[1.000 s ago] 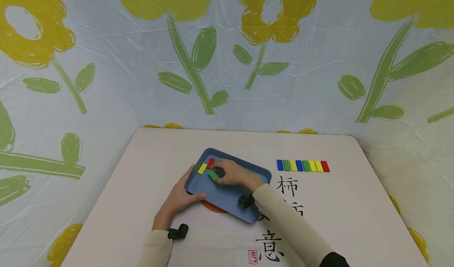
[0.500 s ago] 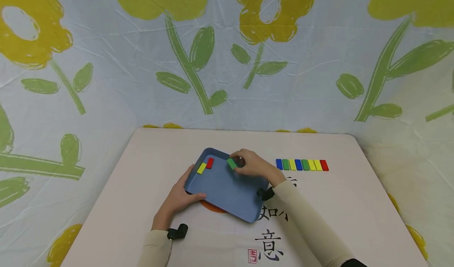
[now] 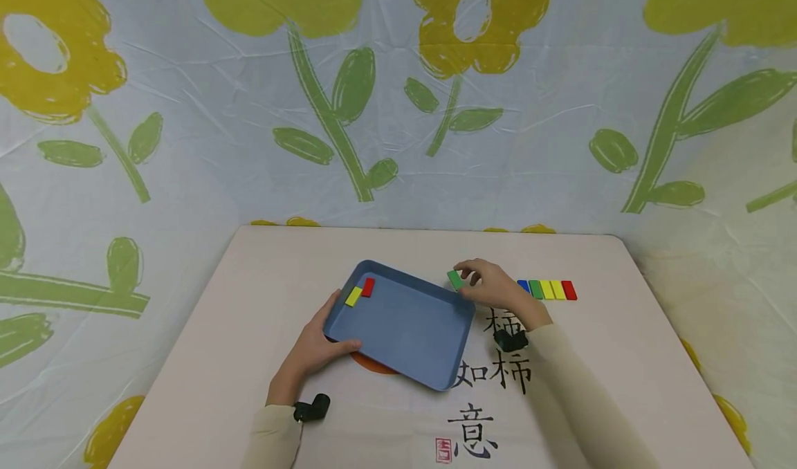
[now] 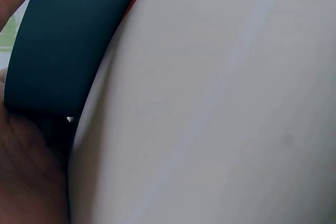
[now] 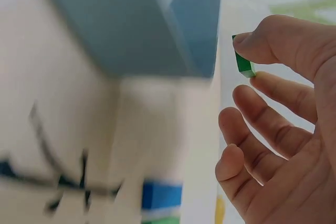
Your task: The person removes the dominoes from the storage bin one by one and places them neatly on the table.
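Note:
My right hand pinches a small green block between thumb and index finger, off the tray's back right corner. In the right wrist view the green block stands at the fingertips, with the other fingers loosely bent. The blue tray lies at an angle on the table. My left hand holds its near left corner, thumb along the front rim and fingers along the left side. On the tray, a yellow block and a red block lie at the far left.
Right of the tray a row of coloured blocks runs along the back of the table; my right hand hides its left end. Black written characters mark the cloth in front. A flower-printed curtain hangs behind.
My right hand has lifted the green block from the tray and carried it right, past the tray's back rim. The left hand and tray have stayed in place.

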Demonstrator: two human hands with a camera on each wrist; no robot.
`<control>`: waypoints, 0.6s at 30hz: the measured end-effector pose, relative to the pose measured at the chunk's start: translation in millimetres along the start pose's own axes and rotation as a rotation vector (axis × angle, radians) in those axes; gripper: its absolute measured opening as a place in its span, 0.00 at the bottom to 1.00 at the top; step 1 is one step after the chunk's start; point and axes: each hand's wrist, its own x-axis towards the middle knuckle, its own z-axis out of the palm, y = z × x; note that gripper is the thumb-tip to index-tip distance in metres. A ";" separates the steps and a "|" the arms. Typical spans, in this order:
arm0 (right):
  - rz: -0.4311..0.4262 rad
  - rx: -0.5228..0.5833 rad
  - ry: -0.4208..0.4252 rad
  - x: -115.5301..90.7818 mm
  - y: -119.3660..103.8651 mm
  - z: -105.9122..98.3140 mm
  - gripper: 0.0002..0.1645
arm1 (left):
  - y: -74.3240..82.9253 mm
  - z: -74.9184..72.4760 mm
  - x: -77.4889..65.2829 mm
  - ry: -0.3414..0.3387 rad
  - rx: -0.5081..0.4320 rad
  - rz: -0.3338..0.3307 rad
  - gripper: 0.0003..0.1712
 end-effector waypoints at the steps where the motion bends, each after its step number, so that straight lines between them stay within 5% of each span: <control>1: 0.004 -0.001 0.011 -3.9 5.8 -1.9 0.31 | 0.0 0.0 -0.1 0.000 0.002 0.000 0.66; 18: 0.186 -0.081 0.106 -70.9 80.2 -48.9 0.26 | 0.9 -0.1 -1.0 -0.002 -0.008 -0.011 0.67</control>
